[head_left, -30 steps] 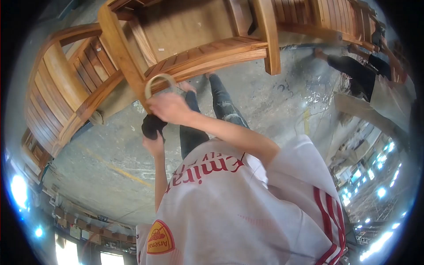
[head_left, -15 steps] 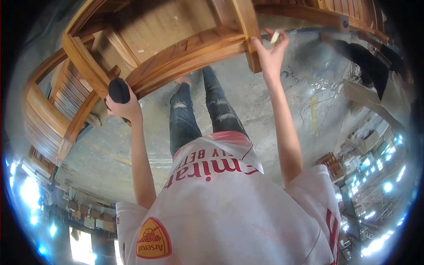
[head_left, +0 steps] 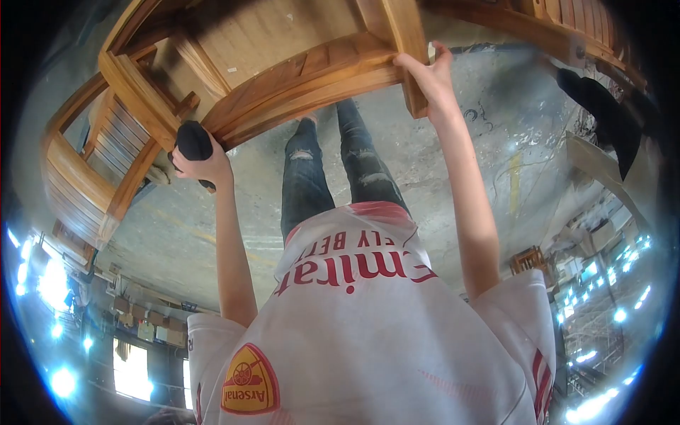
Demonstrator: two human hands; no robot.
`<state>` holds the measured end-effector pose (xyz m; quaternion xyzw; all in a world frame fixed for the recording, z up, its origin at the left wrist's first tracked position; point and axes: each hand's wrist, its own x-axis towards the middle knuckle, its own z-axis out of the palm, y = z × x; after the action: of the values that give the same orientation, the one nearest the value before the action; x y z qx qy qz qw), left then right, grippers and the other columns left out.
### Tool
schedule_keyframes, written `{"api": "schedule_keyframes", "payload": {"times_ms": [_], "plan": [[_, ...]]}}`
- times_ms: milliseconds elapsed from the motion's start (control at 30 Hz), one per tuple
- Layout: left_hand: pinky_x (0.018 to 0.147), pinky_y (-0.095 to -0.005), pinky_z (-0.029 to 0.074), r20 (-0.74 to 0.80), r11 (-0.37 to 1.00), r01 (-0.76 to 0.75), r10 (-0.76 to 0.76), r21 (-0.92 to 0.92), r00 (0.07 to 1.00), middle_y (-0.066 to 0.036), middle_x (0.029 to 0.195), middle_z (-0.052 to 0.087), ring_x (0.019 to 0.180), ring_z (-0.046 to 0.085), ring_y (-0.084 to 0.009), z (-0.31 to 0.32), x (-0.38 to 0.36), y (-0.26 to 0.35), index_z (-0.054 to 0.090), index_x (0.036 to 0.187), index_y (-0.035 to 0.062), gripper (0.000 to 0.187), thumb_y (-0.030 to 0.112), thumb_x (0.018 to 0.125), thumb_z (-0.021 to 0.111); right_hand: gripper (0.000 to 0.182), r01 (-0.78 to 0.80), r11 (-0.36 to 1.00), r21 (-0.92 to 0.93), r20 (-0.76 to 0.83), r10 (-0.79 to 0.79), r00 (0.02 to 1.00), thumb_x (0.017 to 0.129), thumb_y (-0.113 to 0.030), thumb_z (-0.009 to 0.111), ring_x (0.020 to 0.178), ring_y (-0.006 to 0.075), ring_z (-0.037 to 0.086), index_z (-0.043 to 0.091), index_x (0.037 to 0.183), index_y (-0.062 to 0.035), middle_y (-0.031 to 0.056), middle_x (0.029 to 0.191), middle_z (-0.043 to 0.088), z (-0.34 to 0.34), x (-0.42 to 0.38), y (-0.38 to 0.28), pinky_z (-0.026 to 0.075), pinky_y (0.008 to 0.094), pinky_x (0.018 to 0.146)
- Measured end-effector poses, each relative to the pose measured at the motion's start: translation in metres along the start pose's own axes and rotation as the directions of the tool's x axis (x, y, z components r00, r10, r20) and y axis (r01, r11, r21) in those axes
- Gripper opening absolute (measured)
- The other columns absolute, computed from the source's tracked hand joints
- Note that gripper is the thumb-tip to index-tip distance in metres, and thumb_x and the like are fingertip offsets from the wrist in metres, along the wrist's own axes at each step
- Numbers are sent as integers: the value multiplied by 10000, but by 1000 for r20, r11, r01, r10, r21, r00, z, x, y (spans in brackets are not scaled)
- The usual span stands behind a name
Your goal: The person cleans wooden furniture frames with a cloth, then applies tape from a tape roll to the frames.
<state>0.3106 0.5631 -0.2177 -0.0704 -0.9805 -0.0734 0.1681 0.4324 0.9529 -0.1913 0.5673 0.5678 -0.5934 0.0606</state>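
Note:
A varnished wooden chair frame [head_left: 304,81] with a slatted, curved rail fills the upper middle, in front of my legs. My left hand [head_left: 205,168] is closed around a black tool with a rounded end [head_left: 193,142], close against the frame's left corner; its working end is hidden. At the right, my right hand [head_left: 433,79] lays its thumb on the top of the wooden leg [head_left: 414,95]. Its other fingers are bent around a small pale piece [head_left: 431,51], mostly hidden now.
Another slatted wooden chair [head_left: 92,177] stands at the left. More slatted furniture [head_left: 559,28] is at the upper right, near a black-clad limb of another person [head_left: 598,117]. The concrete floor [head_left: 496,177] spreads beneath. Boxes [head_left: 149,322] line the far left.
My right hand has shifted left, its thumb moving over the wooden leg, and the pale piece shows less. The left hand keeps its hold on the black tool. The view has shifted slightly.

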Motion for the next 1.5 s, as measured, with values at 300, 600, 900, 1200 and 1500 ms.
{"api": "schedule_keyframes", "payload": {"times_ms": [300,600,900,1200,1500], "plan": [[874,-438,261,4,997,-76,76,21,997,-78,990,578,1012,503,-286,2,-1,-6,556,1051,65,485,338,724,786,961,92,992,-83,56,-88,995,728,-258,787,1007,215,583,156,1407,-3,153,1065,596,0,19,6,468,329,882],[880,-443,259,13,997,-74,74,19,997,-75,990,584,1007,503,-285,4,-2,-8,563,1057,64,474,339,739,782,891,86,979,-186,56,-77,995,759,-217,738,1065,235,569,178,1419,-4,175,1184,554,2,3,-2,445,339,925],[931,-454,248,113,993,-58,69,-104,991,-75,1013,592,1037,502,-284,-14,4,-1,573,1101,47,553,452,776,764,296,339,914,224,-142,-314,939,961,-118,553,848,127,617,446,1213,-4,92,934,681,-30,-19,3,454,249,726],[649,-321,512,360,811,191,26,-553,933,-85,851,693,738,652,-162,-45,33,91,665,986,9,314,260,823,763,209,382,897,221,-190,-344,919,987,-61,455,753,152,623,482,1185,1,128,914,679,-47,-73,3,466,270,691],[782,-456,321,32,699,-313,433,-643,901,37,777,594,800,543,-171,20,-25,328,649,779,184,385,490,571,753,224,405,887,222,-370,-308,877,992,-85,463,760,172,624,477,1200,-1,151,935,678,-75,-93,-3,500,302,725]]}}
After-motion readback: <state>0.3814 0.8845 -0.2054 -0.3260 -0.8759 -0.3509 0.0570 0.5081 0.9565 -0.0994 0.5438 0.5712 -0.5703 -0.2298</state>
